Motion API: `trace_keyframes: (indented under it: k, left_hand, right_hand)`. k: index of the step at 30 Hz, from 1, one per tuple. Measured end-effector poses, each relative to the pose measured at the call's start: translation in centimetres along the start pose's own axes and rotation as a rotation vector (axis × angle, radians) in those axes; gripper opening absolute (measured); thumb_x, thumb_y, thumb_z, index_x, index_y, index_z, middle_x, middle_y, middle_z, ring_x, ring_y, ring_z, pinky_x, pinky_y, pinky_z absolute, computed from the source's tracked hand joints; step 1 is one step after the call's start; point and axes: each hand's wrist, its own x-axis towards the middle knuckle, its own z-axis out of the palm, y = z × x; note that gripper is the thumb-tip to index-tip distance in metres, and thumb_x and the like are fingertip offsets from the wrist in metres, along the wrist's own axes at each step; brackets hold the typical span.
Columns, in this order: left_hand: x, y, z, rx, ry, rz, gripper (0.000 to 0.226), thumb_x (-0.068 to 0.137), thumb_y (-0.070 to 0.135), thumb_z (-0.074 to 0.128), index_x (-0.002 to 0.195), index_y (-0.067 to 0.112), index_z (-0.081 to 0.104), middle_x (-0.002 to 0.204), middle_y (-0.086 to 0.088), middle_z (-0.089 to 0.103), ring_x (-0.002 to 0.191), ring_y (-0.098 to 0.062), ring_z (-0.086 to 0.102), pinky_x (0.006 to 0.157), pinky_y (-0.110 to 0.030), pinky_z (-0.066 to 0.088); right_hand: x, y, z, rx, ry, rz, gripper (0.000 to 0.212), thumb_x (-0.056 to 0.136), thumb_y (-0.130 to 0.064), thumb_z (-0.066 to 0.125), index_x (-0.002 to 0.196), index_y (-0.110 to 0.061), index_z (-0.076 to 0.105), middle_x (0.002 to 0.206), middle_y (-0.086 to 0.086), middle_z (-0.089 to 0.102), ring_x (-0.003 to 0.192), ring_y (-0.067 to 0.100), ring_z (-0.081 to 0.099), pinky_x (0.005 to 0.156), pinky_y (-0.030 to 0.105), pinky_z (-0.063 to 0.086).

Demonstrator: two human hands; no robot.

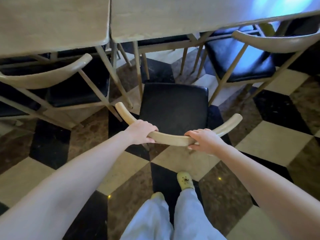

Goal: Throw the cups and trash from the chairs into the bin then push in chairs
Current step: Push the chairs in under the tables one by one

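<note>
Chair [174, 104], black seat, on the floor [270, 135] just short of the desk's [173, 18] near edge; curved backrest [171, 136] gripped left of centre by left hand [142, 131], right of centre by right hand [203, 141].

Bare forearms [90, 163], left hand [142, 131] and right hand [204, 141] uncovered, loose pale grey-blue trousers [188, 220] with wide legs, pale yellow clog-style right shoe [185, 180] with small holes and a dark brown speck, left shoe [156, 195] only a yellow tip

Cube-pattern tiled floor [273, 137], cream, black, brown; two pale wood tables [181, 16] abutting; bluish glare [297, 4].
</note>
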Motion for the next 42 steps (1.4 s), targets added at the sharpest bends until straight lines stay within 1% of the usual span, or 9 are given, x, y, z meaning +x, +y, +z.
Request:
trace_keyframes:
  k: [3,5,7,13,19,28,32,37,42]
  left_hand:
    - [0.3,-2.0,-0.3,0.060,-0.050,0.005,0.040,0.086,0.042,0.062,0.122,0.025,0.057,0.119,0.004,0.064,0.109,-0.014,0.057,0.104,-0.033,0.038]
    - [0.4,-2.9,-0.3,0.082,-0.070,0.005,0.040,0.086,0.044,0.062,0.121,0.025,0.057,0.120,0.005,0.063,0.110,-0.014,0.056,0.108,-0.034,0.033]
    - [0.8,-3.7,0.0,0.098,-0.106,0.014,0.040,0.086,0.044,0.062,0.121,0.026,0.056,0.120,0.004,0.062,0.110,-0.015,0.055,0.108,-0.036,0.033]
    - [1.6,-4.6,0.2,0.050,-0.189,0.044,0.035,0.087,0.043,0.061,0.117,0.026,0.053,0.116,0.005,0.058,0.106,-0.014,0.051,0.106,-0.037,0.028]
    - [3.3,-6.3,-2.4,0.016,-0.190,0.040,0.032,0.087,0.043,0.061,0.114,0.027,0.052,0.116,0.006,0.057,0.106,-0.011,0.049,0.107,-0.036,0.027]
    - [8.2,-9.0,-6.0,-0.066,-0.166,0.007,0.031,0.084,0.042,0.065,0.110,0.033,0.053,0.112,0.009,0.058,0.102,-0.008,0.048,0.104,-0.034,0.029]
    - [10.0,-9.5,-6.2,-0.097,-0.131,0.005,0.029,0.083,0.044,0.065,0.108,0.036,0.053,0.109,0.013,0.057,0.099,-0.005,0.046,0.103,-0.034,0.029]
    - [11.8,-10.1,-7.7,-0.140,-0.111,-0.011,0.029,0.082,0.044,0.065,0.107,0.037,0.053,0.105,0.015,0.054,0.100,-0.007,0.048,0.101,-0.033,0.029]
    - [12.9,-11.9,-9.1,-0.179,-0.106,-0.027,0.027,0.083,0.043,0.065,0.107,0.037,0.054,0.101,0.015,0.054,0.100,-0.009,0.047,0.098,-0.031,0.030]
  right_hand:
    - [0.1,0.5,-0.3,-0.019,-0.041,0.033,0.045,0.087,-0.050,0.058,0.126,-0.028,0.050,0.115,-0.007,0.063,0.103,0.014,0.059,0.088,0.029,0.043]
    - [-0.1,1.1,-0.4,-0.065,-0.035,0.054,0.045,0.085,-0.056,0.056,0.119,-0.026,0.054,0.108,-0.008,0.064,0.097,0.013,0.059,0.085,0.027,0.041]
    - [-0.2,1.7,-0.4,-0.068,-0.035,0.078,0.045,0.084,-0.059,0.056,0.114,-0.026,0.057,0.103,-0.008,0.064,0.094,0.011,0.058,0.085,0.026,0.040]
    - [0.2,2.5,-0.3,-0.099,-0.053,-0.001,0.043,0.086,-0.061,0.048,0.111,-0.026,0.055,0.104,-0.009,0.062,0.099,0.012,0.057,0.091,0.029,0.039]
    - [2.0,3.8,-2.2,-0.089,0.014,-0.039,0.043,0.087,-0.062,0.047,0.110,-0.026,0.055,0.102,-0.009,0.063,0.096,0.011,0.058,0.089,0.027,0.041]
    - [6.5,6.8,-6.0,-0.059,0.073,-0.059,0.041,0.085,-0.061,0.052,0.107,-0.028,0.056,0.098,-0.011,0.063,0.088,0.007,0.057,0.079,0.021,0.037]
    - [8.0,8.5,-7.2,-0.086,0.051,-0.064,0.044,0.085,-0.063,0.049,0.108,-0.026,0.057,0.098,-0.009,0.065,0.089,0.010,0.059,0.082,0.024,0.043]
    - [10.0,10.2,-9.4,-0.126,0.041,-0.073,0.047,0.085,-0.062,0.050,0.111,-0.024,0.057,0.101,-0.007,0.066,0.093,0.013,0.061,0.083,0.028,0.047]
    - [12.6,10.6,-11.4,-0.144,0.042,-0.111,0.046,0.085,-0.061,0.050,0.111,-0.024,0.057,0.101,-0.006,0.066,0.093,0.014,0.062,0.079,0.026,0.044]
